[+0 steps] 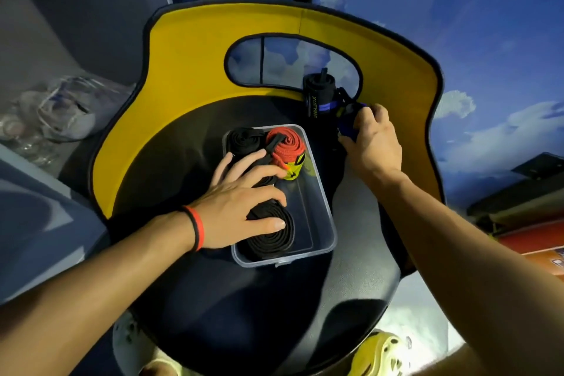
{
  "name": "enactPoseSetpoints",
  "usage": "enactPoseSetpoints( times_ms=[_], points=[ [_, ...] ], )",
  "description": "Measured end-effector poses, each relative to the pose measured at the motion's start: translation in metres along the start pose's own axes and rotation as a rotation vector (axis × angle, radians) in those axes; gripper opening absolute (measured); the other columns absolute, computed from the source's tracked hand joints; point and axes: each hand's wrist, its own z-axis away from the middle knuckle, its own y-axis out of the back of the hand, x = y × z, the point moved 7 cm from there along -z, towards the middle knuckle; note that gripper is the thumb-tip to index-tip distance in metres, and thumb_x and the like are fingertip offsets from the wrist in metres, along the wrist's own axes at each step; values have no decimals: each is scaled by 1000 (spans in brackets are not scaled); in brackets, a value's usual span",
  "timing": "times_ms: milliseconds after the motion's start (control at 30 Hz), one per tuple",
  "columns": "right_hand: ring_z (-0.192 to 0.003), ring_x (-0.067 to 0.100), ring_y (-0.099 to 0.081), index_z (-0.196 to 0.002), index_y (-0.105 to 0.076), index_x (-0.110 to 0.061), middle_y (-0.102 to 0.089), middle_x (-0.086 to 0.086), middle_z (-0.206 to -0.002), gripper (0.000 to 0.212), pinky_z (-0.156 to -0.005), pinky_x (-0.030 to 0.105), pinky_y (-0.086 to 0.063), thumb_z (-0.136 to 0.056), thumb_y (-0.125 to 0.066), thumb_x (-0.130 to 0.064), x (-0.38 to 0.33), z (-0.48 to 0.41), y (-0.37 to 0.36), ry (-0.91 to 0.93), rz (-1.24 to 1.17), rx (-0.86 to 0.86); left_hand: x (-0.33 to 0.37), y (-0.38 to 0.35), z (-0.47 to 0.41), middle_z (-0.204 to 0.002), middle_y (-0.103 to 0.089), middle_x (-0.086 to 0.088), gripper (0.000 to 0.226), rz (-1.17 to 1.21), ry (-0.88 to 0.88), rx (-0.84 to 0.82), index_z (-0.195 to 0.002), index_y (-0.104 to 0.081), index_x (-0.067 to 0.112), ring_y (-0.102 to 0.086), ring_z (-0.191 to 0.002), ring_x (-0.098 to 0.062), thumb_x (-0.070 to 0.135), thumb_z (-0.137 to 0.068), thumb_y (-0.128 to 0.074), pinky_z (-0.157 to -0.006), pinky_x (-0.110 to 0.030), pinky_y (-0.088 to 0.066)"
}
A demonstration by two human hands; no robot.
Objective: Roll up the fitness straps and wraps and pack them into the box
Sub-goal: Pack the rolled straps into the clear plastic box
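**A:** Head view first: where is the box?

**B:** The clear box [331,241] lies on the black seat [213,299] of a chair, near the middle of the picture. Its long side runs from eleven to five o'clock.

**A:** What lies in it?

**B:** At its six o'clock end a black coil [271,241] lies flat. In the eleven o'clock corner sits a black roll [244,139]. A red roll [285,143] touches it in the one o'clock corner. Just beside the red roll, toward five o'clock, is a yellow-green piece [293,166].

**A:** And the left hand?

**B:** The left hand [241,207] reaches in from eight o'clock, with a red and black wristband [195,230] on the wrist. Its fingers are spread and nearly straight. The thumb presses on the black coil and the fingertips rest on the dark straps beyond it. It grips nothing.

**A:** The right hand?

**B:** The right hand [374,143] is outside the box, at two o'clock from it, by the yellow backrest [189,70]. Its fingers and thumb curl round a blue wrap [351,119], which shows only in part. At eleven o'clock from that hand a black wrap [319,98] with a blue band and lettering stands upright against the backrest.

**A:** Anything around the chair?

**B:** Clear plastic bags [61,107] lie at nine o'clock, and a yellow shoe [378,354] shows at five o'clock by the bottom edge.
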Motion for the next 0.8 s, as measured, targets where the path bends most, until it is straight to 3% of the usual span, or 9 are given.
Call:
enactPoseSetpoints(
  times_ms=[67, 167, 300, 367, 433, 467, 567, 700, 800],
  points=[
    [-118, 38, -52, -117, -44, -13, -46, 11, -138, 46, -69, 42, -46, -89, -74, -32, 0, 5, 9, 24, -8, 46, 0, 0, 0, -154, -20, 30, 39, 2, 0, 0, -111, -56, 48, 17, -151, -7, 73, -86, -39, -119, -57, 12],
    [-100, 33, -56, -110, -37, -19, -53, 4, -116, 50, -67, 38, -40, -85, -74, -43, -1, 19, 29, 15, -73, 103, 0, 0, 1, -159, -13, 24, 32, -9, 4, 7, -111, -57, 48, 17, -151, -9, 69, -88, -47, -120, -57, 10],
    [-116, 24, -54, -143, -36, -22, -52, 4, -135, 81, -87, 37, -47, -78, -75, -49, -13, 40, 60, 73, -246, 100, -1, -2, 1, -162, -8, 19, 29, -20, -1, 4, -113, -57, 47, 19, -151, -11, 65, -91, -50, -120, -55, 11],
    [-109, 12, -51, -143, -43, -22, -50, 3, -127, 81, -92, 25, -46, -73, -71, -51, -25, 52, 72, 107, -359, 83, -2, -3, 1, -160, -12, 16, 33, -24, 4, 2, -114, -56, 48, 19, -151, -12, 68, -90, -46, -120, -56, 10],
    [-96, 4, -48, -131, -52, -20, -50, 1, -114, 70, -85, 8, -40, -69, -66, -50, -41, 66, 77, 169, -473, 32, -4, -4, 1, -159, -14, 12, 42, -43, 22, -7, -117, -56, 48, 21, -151, -14, 73, -88, -39, -121, -56, 10],
    [-95, 3, -50, -127, -54, -21, -52, 1, -112, 66, -83, 7, -39, -68, -65, -47, -50, 74, 74, 196, -523, -14, -4, -4, 1, -160, -13, 9, 47, -54, 35, -15, -118, -57, 48, 23, -151, -14, 75, -86, -36, -121, -55, 10],
    [-100, 7, -57, -122, -56, -23, -59, -2, -110, 58, -86, 20, -46, -67, -69, -38, -67, 98, 57, 235, -618, -190, -4, -4, 1, -163, -6, 7, 63, -84, 57, -26, -127, -58, 45, 26, -150, -14, 79, -83, -29, -121, -51, 13],
    [-80, -4, -55, -115, -50, -29, -61, -21, -91, 54, -69, 9, -41, -68, -75, -33, -61, 103, 40, 147, -694, -356, -4, -3, 2, -165, 1, 9, 71, -84, 74, -32, -134, -56, 42, 23, -151, -16, 79, -82, -27, -121, -53, 11],
    [-93, -10, -60, -125, -50, -34, -62, -27, -103, 71, -82, 6, -44, -69, -94, -36, -59, 97, 35, 175, -690, -434, -1, -2, 1, -168, -2, 2, 94, -158, 129, -28, -146, -47, 32, 20, -152, -16, 82, -74, -15, -121, -49, 13]
  ],
)
